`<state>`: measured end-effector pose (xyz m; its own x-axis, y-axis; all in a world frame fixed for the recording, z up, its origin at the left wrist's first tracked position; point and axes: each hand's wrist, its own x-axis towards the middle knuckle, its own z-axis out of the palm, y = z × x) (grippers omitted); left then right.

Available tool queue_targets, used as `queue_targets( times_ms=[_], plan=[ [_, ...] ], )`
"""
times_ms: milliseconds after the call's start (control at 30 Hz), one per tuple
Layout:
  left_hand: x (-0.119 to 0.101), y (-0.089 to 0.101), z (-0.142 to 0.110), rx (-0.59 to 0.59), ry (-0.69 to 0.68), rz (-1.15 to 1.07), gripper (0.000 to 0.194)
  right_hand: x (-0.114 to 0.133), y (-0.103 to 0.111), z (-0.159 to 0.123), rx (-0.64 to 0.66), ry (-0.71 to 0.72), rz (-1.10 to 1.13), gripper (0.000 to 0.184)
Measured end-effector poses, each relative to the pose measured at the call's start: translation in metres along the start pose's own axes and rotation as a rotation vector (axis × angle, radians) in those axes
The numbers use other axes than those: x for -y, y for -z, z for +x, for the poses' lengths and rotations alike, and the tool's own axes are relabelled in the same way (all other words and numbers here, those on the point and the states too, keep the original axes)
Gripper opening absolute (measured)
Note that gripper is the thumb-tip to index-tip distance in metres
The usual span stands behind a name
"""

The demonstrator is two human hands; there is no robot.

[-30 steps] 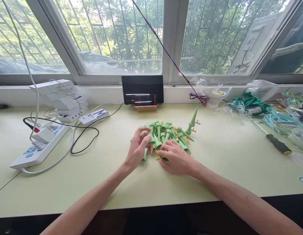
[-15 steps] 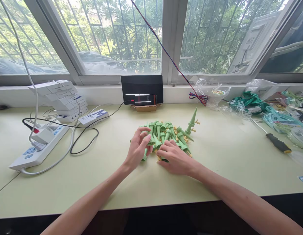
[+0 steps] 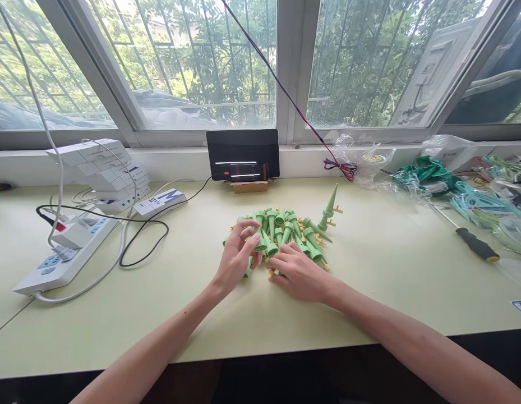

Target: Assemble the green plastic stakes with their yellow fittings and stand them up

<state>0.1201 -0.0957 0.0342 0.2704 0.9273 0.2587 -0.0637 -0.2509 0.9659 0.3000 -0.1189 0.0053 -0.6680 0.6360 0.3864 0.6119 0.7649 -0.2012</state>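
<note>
Near the middle of the pale table [image 3: 403,252], a heap of green cones [image 3: 287,231] with yellow taps lies just beyond the two hands. The left hand [image 3: 237,255] stays at the heap's near left edge, thumb and forefinger apart in a loose curl. One cone [image 3: 260,245] shows its open end beside the thumb; I cannot tell whether the fingers grip it. The right hand [image 3: 300,274] rests at the near edge, its fingers bent well in, a yellow tap [image 3: 271,272] showing at the fingertips.

Little has changed in the last second: the green open end that showed under the right fingers is now almost hidden. How firmly that piece is held, if at all, cannot be told. The heap and the left hand keep their places, so I judge the work at this point to be small finger movement by the right hand.

At the heap's far right, a tall cone [image 3: 328,210] stands nearly upright, apart from both hands. Farther right lies a screwdriver [image 3: 474,244].
</note>
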Motion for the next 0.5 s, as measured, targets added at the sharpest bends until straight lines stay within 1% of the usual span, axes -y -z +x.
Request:
queue_targets(
  times_ms=[100, 300, 500],
  plan=[
    [0.0002, 0.0, -0.0005, 0.004, 0.0, -0.004, 0.015, 0.0, -0.0008, -0.0002, -0.018, 0.006, 0.022, 0.008],
    [-0.0007, -0.0002, -0.0006, 0.011, 0.005, -0.003, 0.015, -0.0013, 0.0005, -0.001, -0.093, 0.05, 0.063, 0.015],
    [-0.002, -0.0003, -0.0006, 0.007, 0.016, -0.016, 0.016, -0.0021, -0.002, -0.0005, -0.107, 0.06, 0.053, 0.018]
  ],
)
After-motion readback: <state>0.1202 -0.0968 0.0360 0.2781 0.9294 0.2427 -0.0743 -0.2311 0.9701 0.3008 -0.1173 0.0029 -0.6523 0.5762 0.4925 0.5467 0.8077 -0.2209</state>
